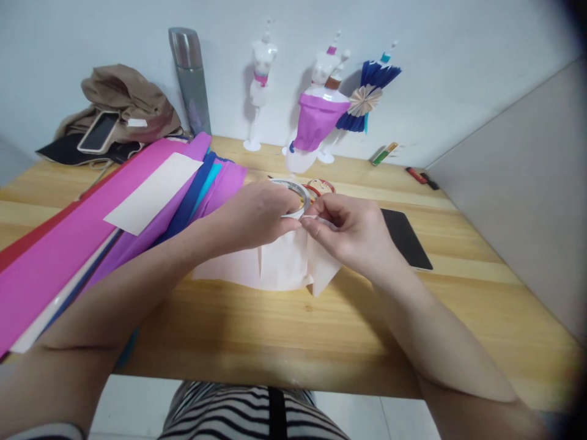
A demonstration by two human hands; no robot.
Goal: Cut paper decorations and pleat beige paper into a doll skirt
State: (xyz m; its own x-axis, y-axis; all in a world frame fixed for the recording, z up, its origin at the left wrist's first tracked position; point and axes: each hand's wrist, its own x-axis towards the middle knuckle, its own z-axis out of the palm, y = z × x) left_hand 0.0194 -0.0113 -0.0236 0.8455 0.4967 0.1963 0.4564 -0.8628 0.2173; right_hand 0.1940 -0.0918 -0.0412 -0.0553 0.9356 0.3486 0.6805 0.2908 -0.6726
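A roll of tape [303,197] with a pale rim is gripped by my left hand [261,211], its fingers wrapped around the ring. Close against it, my right hand [358,232] is closed in a pinch on a thin whitish strip at the roll's edge, which looks like the tape's end. Both sets of fingertips nearly touch. Below them a pale pink paper sheet [284,263] with creases lies on the wooden table [220,330]. Red-handled scissors [314,190] show partly behind the roll.
Coloured paper sheets [73,232] lie left under a cream strip [153,192]. White mannequins [263,58], one in a purple paper dress [321,119], stand by the wall with a flask [190,82]. A black tablet-like object [406,238] lies right; a phone [98,131] rests on brown cloth [132,91].
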